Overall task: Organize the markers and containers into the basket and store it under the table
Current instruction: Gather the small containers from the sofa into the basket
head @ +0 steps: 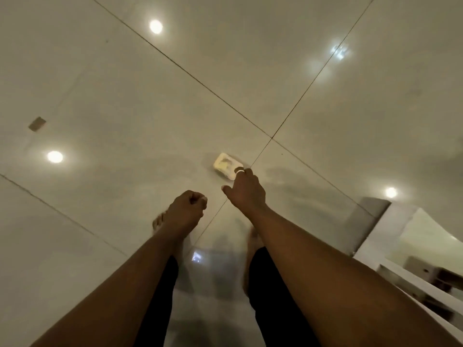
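Observation:
A small pale rectangular container (226,165) lies on the glossy tiled floor, near where four tiles meet. My right hand (246,189) stretches down over its near right corner, fingers spread and a ring on one finger; whether the fingertips touch it is unclear. My left hand (188,204) hangs lower and to the left, curled into a fist with nothing visible in it. No basket or markers appear in view.
A white table corner or shelf unit (390,229) stands at the lower right, with dim shapes behind its glass. My bare feet (160,220) and dark trouser legs are below the hands. A small grey scrap (37,123) lies on the floor far left. Ceiling lights reflect in the tiles.

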